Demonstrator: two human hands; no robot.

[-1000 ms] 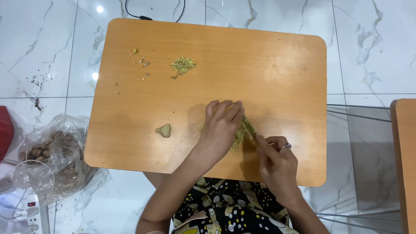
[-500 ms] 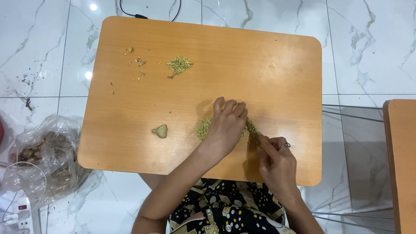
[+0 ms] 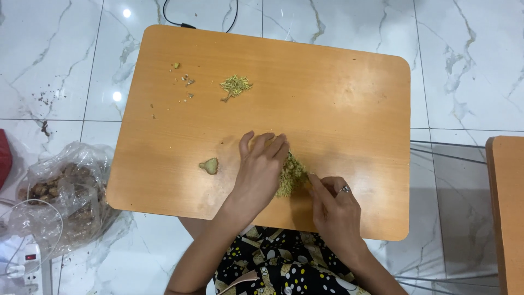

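- On the wooden table [image 3: 338, 98], seen from the head camera, the left hand [image 3: 261, 166] lay flat, fingers stretched out and close together, pressing on a heap of greenish-yellow shreds [image 3: 289, 175].
- The right hand [image 3: 335, 210], just beside that heap, had its fingers curled; a ring showed on one finger, and whether they pinched anything could not be told.
- A smaller pile of shreds [image 3: 236, 86] lay near the far edge, well apart from both hands.
- A small green wedge [image 3: 209, 165] sat left of the left hand.
- A plastic bag [image 3: 65, 191] of brown pieces rested on the marble floor [image 3: 464, 54].
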